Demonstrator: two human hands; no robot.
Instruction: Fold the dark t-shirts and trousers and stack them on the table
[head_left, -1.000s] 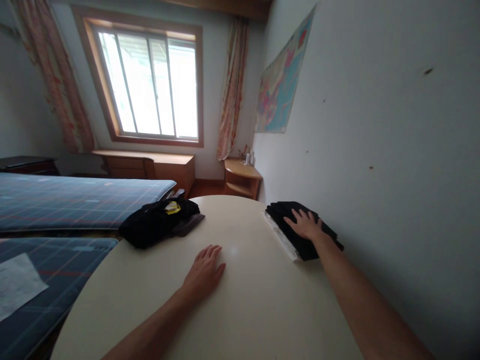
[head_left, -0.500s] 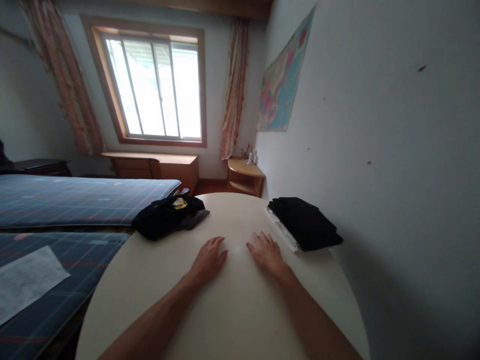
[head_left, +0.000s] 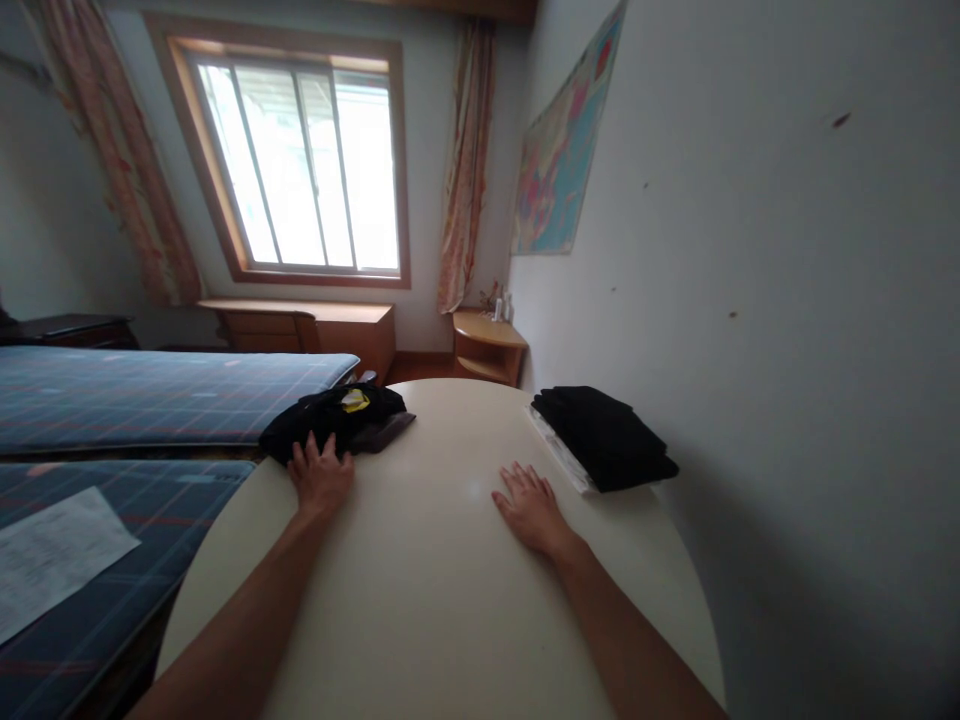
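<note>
At the table's left edge lies a crumpled heap of black cloth (head_left: pixel 300 418) with a yellow patch on top and a dark grey-brown part sticking out to the right. My left hand (head_left: pixel 321 480) is at the near side of this heap, fingers spread over its edge; whether they press on it I cannot tell. My right hand (head_left: pixel 531 508) rests palm down on the white table (head_left: pixel 442 600), fingers apart, holding nothing. Just beyond it, to the right, sits a neat stack of folded black cloth (head_left: pixel 604 438) with a white layer showing beneath its left side.
A white wall (head_left: pixel 810 420) runs close along the table's right side. Two plaid mattresses (head_left: pixel 172 395) are at the left, the nearer one bearing a printed sheet of paper (head_left: pixel 64 555). A corner shelf (head_left: pixel 491 335) and a low wooden desk (head_left: pixel 352 325) stand beyond the table.
My left hand has moved left and forward from the middle of the table to the crumpled black cloth. The right hand has stayed in place. The view has shifted slightly.
</note>
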